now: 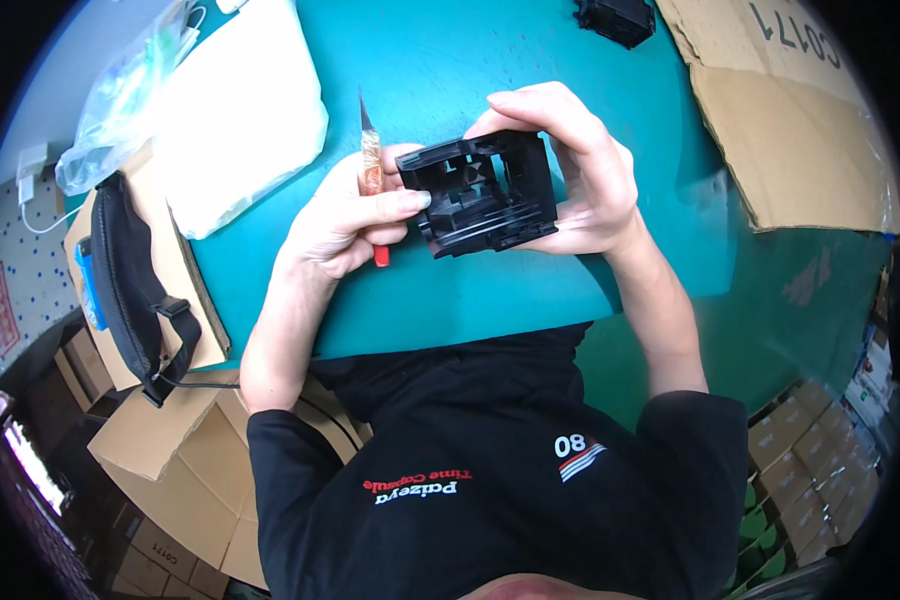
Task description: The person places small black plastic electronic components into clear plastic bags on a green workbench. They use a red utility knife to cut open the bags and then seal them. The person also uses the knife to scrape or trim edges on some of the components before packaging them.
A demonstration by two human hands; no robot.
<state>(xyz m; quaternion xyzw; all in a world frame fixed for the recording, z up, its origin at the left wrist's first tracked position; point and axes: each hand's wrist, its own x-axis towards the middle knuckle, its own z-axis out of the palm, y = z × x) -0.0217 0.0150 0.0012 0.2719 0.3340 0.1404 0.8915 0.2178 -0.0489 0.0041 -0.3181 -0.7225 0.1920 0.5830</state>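
Above the green table, a black moulded plastic housing (485,200) with slots and ribs inside is held between both hands. My left hand (355,215) pinches its left edge with the thumb in front. That same hand also grips a craft knife (372,165) with a tape-wrapped handle and a red end; its pointed blade sticks up, away from me. My right hand (585,165) is wrapped round the right side of the housing, fingers over the far edge and thumb side below. Part of the housing's back is hidden by the hands.
A white bag (245,115) lies at the far left, by a clear plastic bag (125,115). Another black plastic part (618,20) sits at the far edge. Cardboard (770,120) covers the right. A black belt pouch (128,275) rests on cardboard at left, above an open carton (185,450).
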